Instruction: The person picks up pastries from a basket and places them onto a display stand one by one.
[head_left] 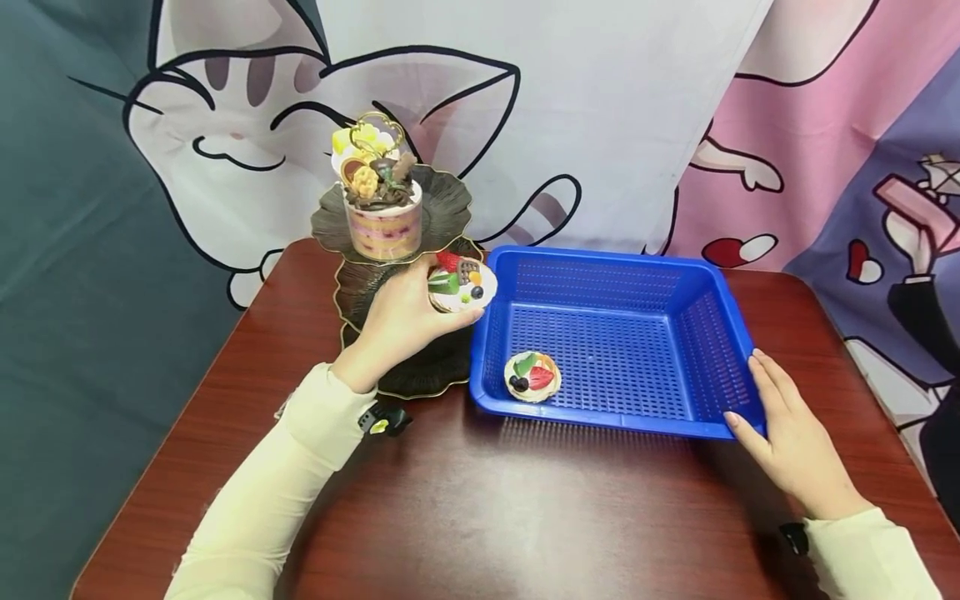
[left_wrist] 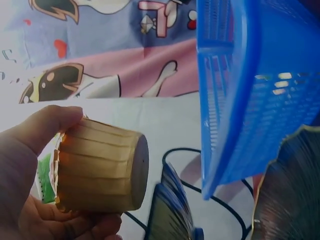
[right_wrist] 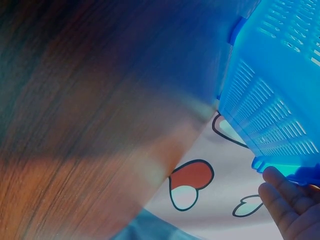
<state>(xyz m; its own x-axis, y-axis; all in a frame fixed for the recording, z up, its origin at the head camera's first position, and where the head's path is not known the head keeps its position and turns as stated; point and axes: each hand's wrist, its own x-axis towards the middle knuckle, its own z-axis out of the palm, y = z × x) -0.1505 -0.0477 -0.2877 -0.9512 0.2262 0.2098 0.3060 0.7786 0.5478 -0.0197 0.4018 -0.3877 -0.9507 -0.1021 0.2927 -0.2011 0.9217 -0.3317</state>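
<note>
My left hand (head_left: 408, 312) grips a fruit-topped cupcake (head_left: 468, 285) beside the left rim of a blue plastic basket (head_left: 622, 423). A strawberry, a chocolate piece and a dark berry show on its white top. In the left wrist view, its pleated gold paper cup (left_wrist: 102, 167) lies sideways between thumb and fingers. Inside the basket, at the near left corner, sits another fruit-topped cupcake (head_left: 532, 376). My right hand (head_left: 795, 442) rests on the basket's near right corner, fingers straight along the outer side, thumb over the rim. Fingertips touch the rim in the right wrist view.
Left of the basket stands a dark tiered stand (head_left: 442, 208) with gold-edged, leaf-like plates. A tall layered dessert cup (head_left: 384, 225) is on its top plate. Everything stands on a reddish-brown wooden table (head_left: 540, 517). Behind hangs a cartoon cat cloth (head_left: 600, 108).
</note>
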